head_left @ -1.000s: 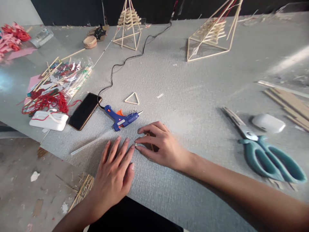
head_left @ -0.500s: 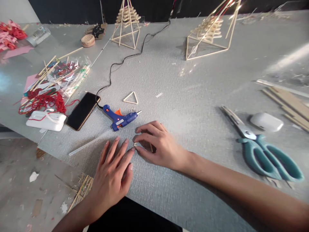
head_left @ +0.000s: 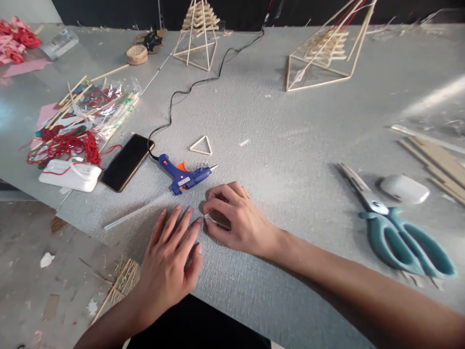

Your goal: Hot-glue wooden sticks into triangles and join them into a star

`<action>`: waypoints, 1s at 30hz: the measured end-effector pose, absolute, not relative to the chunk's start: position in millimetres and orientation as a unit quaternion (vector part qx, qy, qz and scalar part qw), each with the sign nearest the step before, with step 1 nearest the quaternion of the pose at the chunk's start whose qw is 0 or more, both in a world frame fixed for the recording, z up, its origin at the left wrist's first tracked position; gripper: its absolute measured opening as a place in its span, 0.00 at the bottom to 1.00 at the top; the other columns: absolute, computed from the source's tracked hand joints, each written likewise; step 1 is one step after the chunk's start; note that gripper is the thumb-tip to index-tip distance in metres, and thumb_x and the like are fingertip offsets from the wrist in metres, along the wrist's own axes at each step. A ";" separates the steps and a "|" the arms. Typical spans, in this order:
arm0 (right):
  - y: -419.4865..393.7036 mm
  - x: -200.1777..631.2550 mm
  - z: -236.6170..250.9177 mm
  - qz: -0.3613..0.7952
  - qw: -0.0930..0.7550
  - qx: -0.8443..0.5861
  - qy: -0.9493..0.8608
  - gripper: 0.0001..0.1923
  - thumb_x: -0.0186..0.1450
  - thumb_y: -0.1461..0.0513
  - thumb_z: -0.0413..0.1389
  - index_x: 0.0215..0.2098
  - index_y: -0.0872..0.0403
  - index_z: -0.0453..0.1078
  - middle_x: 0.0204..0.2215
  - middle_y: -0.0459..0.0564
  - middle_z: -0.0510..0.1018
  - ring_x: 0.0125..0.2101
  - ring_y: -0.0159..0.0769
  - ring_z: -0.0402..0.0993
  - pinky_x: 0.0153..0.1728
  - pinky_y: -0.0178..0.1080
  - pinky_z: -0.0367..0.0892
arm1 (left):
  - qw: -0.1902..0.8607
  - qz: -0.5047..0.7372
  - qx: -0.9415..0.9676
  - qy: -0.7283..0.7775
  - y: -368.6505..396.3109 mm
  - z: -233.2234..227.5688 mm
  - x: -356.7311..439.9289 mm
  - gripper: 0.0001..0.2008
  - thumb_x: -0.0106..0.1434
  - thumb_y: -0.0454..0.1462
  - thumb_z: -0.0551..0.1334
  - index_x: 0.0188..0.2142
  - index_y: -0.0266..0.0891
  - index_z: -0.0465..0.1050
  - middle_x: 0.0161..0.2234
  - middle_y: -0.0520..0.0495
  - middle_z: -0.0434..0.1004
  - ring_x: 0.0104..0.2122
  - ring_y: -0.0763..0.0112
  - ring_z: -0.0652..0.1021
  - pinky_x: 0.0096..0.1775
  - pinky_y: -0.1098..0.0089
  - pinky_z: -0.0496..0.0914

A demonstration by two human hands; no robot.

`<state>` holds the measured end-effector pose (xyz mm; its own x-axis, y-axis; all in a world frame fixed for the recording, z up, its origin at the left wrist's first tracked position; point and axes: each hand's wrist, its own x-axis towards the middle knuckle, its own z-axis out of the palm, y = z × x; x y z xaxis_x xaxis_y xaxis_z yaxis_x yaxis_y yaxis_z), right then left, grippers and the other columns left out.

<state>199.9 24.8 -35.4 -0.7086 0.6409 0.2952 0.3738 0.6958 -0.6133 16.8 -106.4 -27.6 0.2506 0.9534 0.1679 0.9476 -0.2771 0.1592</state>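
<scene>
Head view: right hand (head_left: pixel 238 220) curls over something hidden; left hand (head_left: pixel 170 259) lies flat, empty.

Grey textured table (head_left: pixel 308 145), dark wall (head_left: pixel 109 7) behind, littered floor (head_left: pixel 43 261) (grey)

This looks like a home craft table. A grey table (head_left: pixel 290 145) fills the frame, with a blue glue gun (head_left: pixel 185 177) at centre, stick pyramids (head_left: pixel 198 29) along the top, teal scissors (head_left: pixel 399 232) at right, and red string (head_left: pixel 69 148) and bagged sticks (head_left: pixel 105 104) at left.
</scene>
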 end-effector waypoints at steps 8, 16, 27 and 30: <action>24.2 200.1 -37.6 0.266 0.248 -0.288 -0.886 0.06 0.66 0.62 0.59 0.41 0.51 0.76 0.45 0.54 0.74 0.45 0.46 0.67 0.48 0.50 0.66 | 0.012 0.107 0.790 0.603 -106.2 -25.6 16.7 0.25 0.70 0.37 0.57 0.66 0.38 0.65 0.71 0.44 0.57 0.72 0.55 0.57 0.69 0.45 0.58; 23.6 200.8 -36.7 0.263 0.250 -0.283 -0.888 0.06 0.66 0.61 0.59 0.41 0.51 0.75 0.45 0.54 0.74 0.45 0.46 0.67 0.48 0.50 0.65 | 0.018 0.104 0.791 0.603 -105.0 -25.4 17.8 0.25 0.70 0.36 0.57 0.66 0.39 0.65 0.72 0.44 0.57 0.72 0.55 0.56 0.69 0.44 0.57; 26.0 203.9 -33.8 0.283 0.245 -0.264 -0.889 0.04 0.65 0.62 0.59 0.39 0.52 0.75 0.46 0.54 0.73 0.46 0.46 0.67 0.48 0.51 0.63 | 0.029 0.131 0.793 0.594 -106.5 -24.6 16.3 0.24 0.70 0.34 0.57 0.66 0.41 0.66 0.70 0.45 0.62 0.72 0.53 0.57 0.68 0.42 0.59; 24.5 205.7 -33.8 0.285 0.244 -0.255 -0.891 0.02 0.63 0.62 0.60 0.36 0.52 0.74 0.47 0.53 0.73 0.46 0.47 0.66 0.48 0.51 0.63 | 0.037 0.140 0.796 0.587 -107.6 -24.3 15.9 0.24 0.70 0.32 0.57 0.64 0.43 0.69 0.70 0.46 0.60 0.72 0.52 0.56 0.68 0.42 0.59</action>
<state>205.7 24.5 -33.8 -0.7516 0.5928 0.2892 0.3149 0.7078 -0.6324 15.9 -107.6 -24.3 0.2709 0.9457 0.1797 0.9250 -0.3074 0.2234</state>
